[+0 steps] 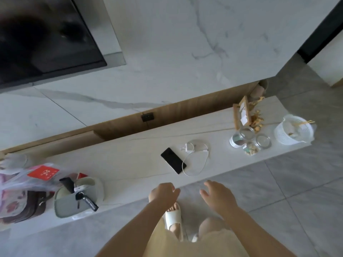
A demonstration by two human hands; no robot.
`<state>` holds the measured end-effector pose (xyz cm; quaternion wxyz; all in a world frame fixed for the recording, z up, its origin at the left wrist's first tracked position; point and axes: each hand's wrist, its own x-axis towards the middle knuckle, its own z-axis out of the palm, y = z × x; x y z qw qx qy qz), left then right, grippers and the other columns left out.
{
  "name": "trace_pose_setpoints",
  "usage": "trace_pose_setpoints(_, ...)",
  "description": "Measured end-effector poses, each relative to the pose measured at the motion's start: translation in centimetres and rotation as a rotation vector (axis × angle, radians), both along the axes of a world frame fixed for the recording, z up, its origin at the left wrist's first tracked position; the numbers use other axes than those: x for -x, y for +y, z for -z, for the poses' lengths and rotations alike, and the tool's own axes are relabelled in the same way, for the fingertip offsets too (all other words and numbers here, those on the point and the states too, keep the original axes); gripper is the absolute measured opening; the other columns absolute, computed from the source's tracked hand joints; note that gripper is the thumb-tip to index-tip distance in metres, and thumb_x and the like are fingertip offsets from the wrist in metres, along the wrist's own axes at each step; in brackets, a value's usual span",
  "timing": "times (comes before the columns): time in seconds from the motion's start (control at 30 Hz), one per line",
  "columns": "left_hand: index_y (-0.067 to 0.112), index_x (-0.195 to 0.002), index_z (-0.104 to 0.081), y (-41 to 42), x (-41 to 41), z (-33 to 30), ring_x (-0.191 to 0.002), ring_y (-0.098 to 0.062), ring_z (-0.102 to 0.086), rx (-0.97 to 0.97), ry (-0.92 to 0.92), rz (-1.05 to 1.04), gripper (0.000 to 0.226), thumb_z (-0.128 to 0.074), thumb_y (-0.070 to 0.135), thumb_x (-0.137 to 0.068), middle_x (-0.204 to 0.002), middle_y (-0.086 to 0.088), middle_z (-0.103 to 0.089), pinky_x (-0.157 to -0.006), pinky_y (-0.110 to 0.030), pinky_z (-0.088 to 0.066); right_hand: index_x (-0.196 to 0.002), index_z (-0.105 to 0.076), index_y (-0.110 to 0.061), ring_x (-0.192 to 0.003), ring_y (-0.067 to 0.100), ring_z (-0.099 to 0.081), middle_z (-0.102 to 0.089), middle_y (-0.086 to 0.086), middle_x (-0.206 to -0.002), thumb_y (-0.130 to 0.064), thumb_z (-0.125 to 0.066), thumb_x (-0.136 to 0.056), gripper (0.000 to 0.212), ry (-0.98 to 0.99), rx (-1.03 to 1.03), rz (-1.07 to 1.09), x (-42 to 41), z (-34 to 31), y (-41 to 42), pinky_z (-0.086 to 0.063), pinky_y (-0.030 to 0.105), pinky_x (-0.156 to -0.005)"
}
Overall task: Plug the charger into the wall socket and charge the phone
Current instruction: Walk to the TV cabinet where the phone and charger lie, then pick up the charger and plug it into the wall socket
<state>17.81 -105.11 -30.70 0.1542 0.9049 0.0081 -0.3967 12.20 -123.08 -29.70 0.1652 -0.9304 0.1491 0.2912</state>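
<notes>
A black phone (pixel 171 160) lies face up on the low white marble shelf (pixel 118 160). Beside it on the right lies a white charger plug (pixel 189 147) with its white cable (pixel 200 164) looped; one end of the cable reaches the phone's near end. A dark wall socket (pixel 147 117) sits in the wooden strip behind the shelf. My left hand (pixel 163 192) hovers at the shelf's front edge with fingers loosely curled and holds nothing. My right hand (pixel 218 196) hovers beside it, fingers spread, empty. Both are short of the phone.
A pale green tray with keys (pixel 79 197) and plastic bags (pixel 22 184) sit at the shelf's left. Glass jars (pixel 248 140), a white basket (pixel 293 130) and a wooden frame (pixel 243 114) crowd the right end. A dark TV (pixel 42 38) hangs above.
</notes>
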Motion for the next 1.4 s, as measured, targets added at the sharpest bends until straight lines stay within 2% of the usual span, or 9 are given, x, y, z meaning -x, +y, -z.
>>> trace_pose_setpoints(0.23,0.029,-0.108,-0.065,-0.8,-4.3,2.5,-0.098,-0.017,-0.064,0.055,0.043,-0.184,0.035,-0.044,0.049,-0.088,-0.112,0.007,-0.067,-0.074,-0.023,-0.047,-0.103,-0.052,-0.012,-0.105,0.028,-0.058,-0.064,0.009,-0.108,-0.037,-0.039,-0.090,0.031,0.083,-0.005,-0.094,-7.0,1.7,-0.9,-0.043,0.035,-0.082)
trace_pose_setpoints(0.4,0.030,-0.105,-0.065,-2.3,-7.1,5.3,-0.089,-0.014,-0.068,0.085,0.080,-0.340,0.035,-0.043,0.050,-0.087,-0.105,0.009,-0.069,-0.073,-0.023,-0.050,-0.072,-0.035,-0.023,-0.104,0.028,-0.057,-0.061,0.007,-0.101,-0.037,-0.036,-0.092,0.024,0.150,-0.043,-0.214,-12.4,4.2,-2.5,-0.041,0.035,-0.079)
trace_pose_setpoints(0.53,0.031,-0.100,-0.065,-4.0,-9.3,7.2,-0.087,-0.011,-0.068,0.067,0.107,-0.436,0.033,-0.042,0.052,-0.087,-0.102,0.013,-0.068,-0.070,-0.022,-0.047,-0.110,-0.053,-0.014,-0.106,0.027,-0.057,-0.062,0.006,-0.109,-0.037,-0.036,-0.092,0.034,0.135,-0.037,-0.284,-16.2,6.9,-4.1,-0.044,0.034,-0.085)
trace_pose_setpoints(0.67,0.031,-0.101,-0.065,-5.6,-11.8,9.7,-0.093,-0.014,-0.065,0.073,0.111,-0.484,0.034,-0.041,0.052,-0.088,-0.103,0.010,-0.068,-0.074,-0.026,-0.048,-0.116,-0.051,-0.013,-0.109,0.025,-0.057,-0.062,0.005,-0.115,-0.039,-0.037,-0.092,0.038,0.142,-0.038,-0.345,-19.8,10.2,-5.2,-0.046,0.034,-0.088)
trace_pose_setpoints(0.9,0.023,-0.093,-0.065,-6.1,-16.1,14.8,-0.084,-0.019,-0.059,0.053,0.106,-0.473,0.034,-0.039,0.045,-0.089,-0.095,0.003,-0.067,-0.065,-0.025,-0.042,-0.121,-0.050,-0.016,-0.109,0.022,-0.057,-0.061,0.003,-0.114,-0.036,-0.038,-0.093,0.036,0.133,-0.051,-0.406,-23.5,15.6,-5.5,-0.047,0.033,-0.085)
trace_pose_setpoints(1.03,0.026,-0.077,-0.055,-5.8,-17.3,17.8,-0.074,-0.018,-0.054,0.025,0.121,-0.443,0.027,-0.039,0.046,-0.087,-0.082,0.004,-0.060,-0.056,-0.023,-0.037,-0.120,-0.049,-0.018,-0.111,0.021,-0.055,-0.060,0.002,-0.117,-0.037,-0.039,-0.092,0.036,0.132,-0.052,-0.355,-24.2,18.5,-5.6,-0.046,0.033,-0.084)
trace_pose_setpoints(1.2,0.025,-0.077,-0.052,-5.6,-18.0,21.8,-0.074,-0.020,-0.055,0.027,0.133,-0.360,0.026,-0.038,0.045,-0.088,-0.082,0.003,-0.058,-0.053,-0.025,-0.035,-0.122,-0.046,-0.017,-0.114,0.023,-0.053,-0.056,0.004,-0.121,-0.036,-0.040,-0.092,0.036,0.137,-0.045,-0.266,-24.6,22.5,-5.3,-0.049,0.035,-0.087)
trace_pose_setpoints(1.3,0.027,-0.098,-0.059,-5.6,-17.9,24.1,-0.088,-0.020,-0.061,0.041,0.139,-0.343,0.029,-0.039,0.046,-0.088,-0.098,0.002,-0.065,-0.060,-0.026,-0.038,-0.132,-0.038,-0.015,-0.120,0.024,-0.050,-0.050,0.006,-0.129,-0.033,-0.043,-0.093,0.043,0.147,-0.049,-0.177,-24.5,24.6,-5.2,-0.048,0.036,-0.092)
trace_pose_setpoints(1.4,0.032,-0.128,-0.050,-6.1,-18.2,26.1,-0.100,-0.019,-0.062,0.086,0.130,-0.353,0.042,-0.041,0.047,-0.089,-0.118,0.003,-0.064,-0.069,-0.028,-0.045,-0.134,-0.035,-0.018,-0.116,0.027,-0.053,-0.049,0.008,-0.129,-0.033,-0.047,-0.091,0.047,0.149,-0.044,-0.079,-24.6,26.4,-5.3,-0.048,0.037,-0.087)
